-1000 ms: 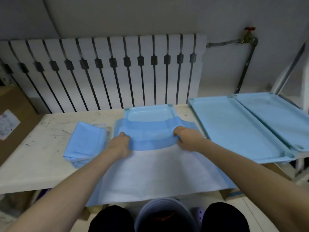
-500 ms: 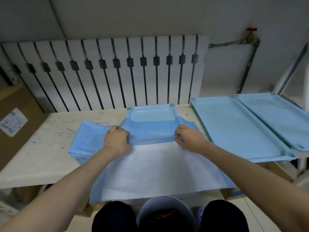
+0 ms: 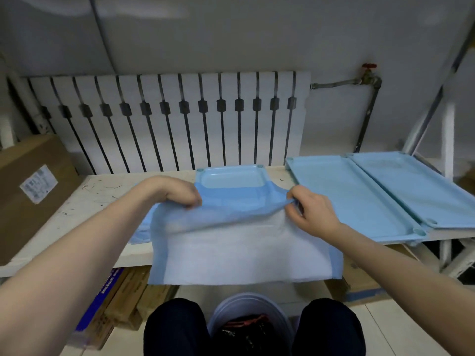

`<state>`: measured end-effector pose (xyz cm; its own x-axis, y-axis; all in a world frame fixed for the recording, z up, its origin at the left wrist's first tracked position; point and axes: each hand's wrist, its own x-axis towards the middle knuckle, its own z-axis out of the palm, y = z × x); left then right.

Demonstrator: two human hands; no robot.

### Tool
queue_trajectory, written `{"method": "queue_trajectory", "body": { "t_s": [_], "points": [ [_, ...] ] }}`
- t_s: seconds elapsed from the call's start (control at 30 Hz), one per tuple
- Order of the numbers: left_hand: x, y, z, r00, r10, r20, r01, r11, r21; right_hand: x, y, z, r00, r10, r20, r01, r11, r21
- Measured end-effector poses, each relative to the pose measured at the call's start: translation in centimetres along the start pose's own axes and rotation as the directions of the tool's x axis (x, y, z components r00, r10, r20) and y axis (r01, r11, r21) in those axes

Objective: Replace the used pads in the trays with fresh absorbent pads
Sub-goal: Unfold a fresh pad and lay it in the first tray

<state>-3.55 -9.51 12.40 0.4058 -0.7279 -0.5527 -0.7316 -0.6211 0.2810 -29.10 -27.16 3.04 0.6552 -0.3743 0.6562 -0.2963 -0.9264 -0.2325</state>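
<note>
Person, two arms in view. Left grip (image 3: pixel 177 192) and right grip (image 3: pixel 311 211) are bare hands; the nails are too blurred to assess. Behind each grip the arm is uncovered as far as the frame edge: left forearm (image 3: pixel 77 253), right forearm (image 3: pixel 398 265). Below and behind the grips, both legs are clad in dark, near-black trousers (image 3: pixel 180 337) of plain matte fabric: left knee (image 3: pixel 174 317), right knee (image 3: pixel 331 317). Seams and markings cannot be made out.
</note>
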Motion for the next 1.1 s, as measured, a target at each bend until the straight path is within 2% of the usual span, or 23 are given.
{"method": "queue_trajectory", "body": {
  "t_s": [0.07,0.13,0.2,0.27,0.37,0.43,0.53,0.57,0.7,0.77,1.0,1.1],
  "points": [
    [0.2,0.2,-1.5,0.989,-0.020,-0.145,0.011,0.998,-0.059,1.2,0.1,-0.5,0.998,0.039,-0.038,-0.039,0.999,0.021],
    [1.3,0.5,-2.4,0.949,-0.020,-0.316,0.045,0.996,0.072,2.5,0.2,-0.4,0.995,0.079,-0.057,-0.079,0.997,0.016],
    [2.5,1.0,-2.8,0.918,0.006,-0.398,0.072,0.981,0.182,3.9,0.4,0.0,0.990,0.133,-0.042,-0.132,0.991,0.016],
    [4.2,1.3,-3.2,0.883,0.017,-0.468,0.092,0.974,0.208,5.6,1.2,0.8,0.981,0.192,-0.016,-0.192,0.981,-0.002],
    [6.8,1.5,-3.5,0.721,0.056,-0.690,0.121,0.971,0.205,7.9,2.8,2.8,0.956,0.291,0.047,-0.288,0.955,-0.067],
    [9.0,1.1,-3.4,0.611,0.057,-0.789,0.130,0.976,0.172,9.2,4.0,4.5,0.934,0.348,0.079,-0.340,0.935,-0.102],
    [12.5,-0.5,-2.8,0.546,0.013,-0.838,0.122,0.988,0.095,10.6,5.6,7.4,0.904,0.400,0.149,-0.381,0.914,-0.138],
    [13.7,-1.1,-2.7,0.548,-0.006,-0.837,0.134,0.988,0.080,11.1,6.2,8.6,0.893,0.410,0.185,-0.385,0.909,-0.158],
    [17.1,-2.5,-1.8,0.654,-0.061,-0.754,0.173,0.982,0.070,12.0,7.2,12.3,0.799,0.478,0.364,-0.415,0.878,-0.240],
    [17.9,-2.9,-1.4,0.682,-0.067,-0.728,0.187,0.979,0.085,11.8,7.5,13.4,0.776,0.486,0.402,-0.410,0.873,-0.265],
    [18.0,-3.4,0.3,0.679,-0.030,-0.734,0.176,0.977,0.122,11.6,7.6,14.7,0.821,0.467,0.329,-0.414,0.883,-0.220],
    [16.6,-4.0,1.9,0.719,-0.016,-0.695,0.110,0.990,0.091,10.7,5.5,14.6,0.806,0.471,0.359,-0.401,0.880,-0.254]
  ]
}}
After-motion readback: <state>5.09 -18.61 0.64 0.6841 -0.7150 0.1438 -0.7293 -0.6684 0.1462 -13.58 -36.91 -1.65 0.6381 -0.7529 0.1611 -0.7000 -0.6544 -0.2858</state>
